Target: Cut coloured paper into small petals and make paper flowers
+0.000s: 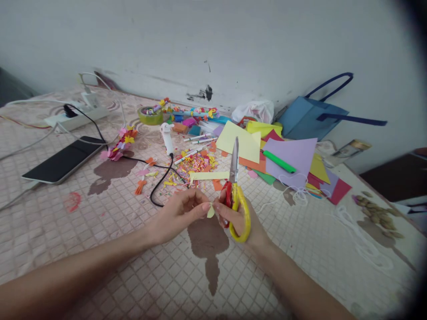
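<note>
Between the fingertips of my left hand (pixel 188 208) is a small pale yellow paper piece (pixel 211 210), pinched over the table. My right hand (pixel 238 215) is closed around scissors (pixel 235 166) with a red and yellow handle, blades pointing up and away. Its thumb and finger also meet the paper piece's right edge. Just beyond the hands lies a pale yellow paper strip (pixel 210 176), beside a heap of coloured paper scraps (pixel 196 164). The scissor blades look closed, upright in front of the strip's right end.
A white glue gun (pixel 167 138) stands behind the scraps, its black cord curling near my left hand. Coloured paper sheets (pixel 290 155) and a green marker (pixel 279 162) lie to the right. At left are a tablet-like device (pixel 65 160) and a power strip (pixel 78 116). A blue bag (pixel 312 118) leans at the wall.
</note>
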